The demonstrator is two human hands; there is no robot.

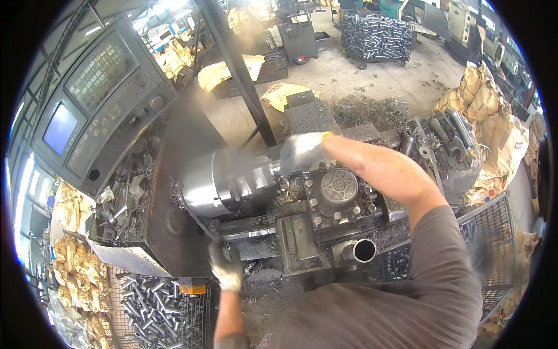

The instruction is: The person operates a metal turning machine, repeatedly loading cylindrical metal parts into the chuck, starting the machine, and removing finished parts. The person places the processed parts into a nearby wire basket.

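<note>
My right hand [302,153], in a whitish glove with a yellow cuff edge, reaches across the lathe to the right end of the chuck [215,181]. A short bright metal piece [274,168] sticks out of the chuck beside this hand. Motion smears the right fingers, so whether they grip the piece is unclear. Lower down, my left hand [225,266], in a grey and white glove, is at the front edge of the lathe below the chuck. Its fingers point up and look apart, with nothing visible in them. Right of the chuck sits the tool turret [339,187].
A control panel [96,110] with a lit screen stands at left. Below it, a wire basket [113,291] holds many metal pins. Metal tubes [462,129] lie on the machine's right end. A metal tube [364,250] projects near my body. A wheeled cage [378,38] stands behind.
</note>
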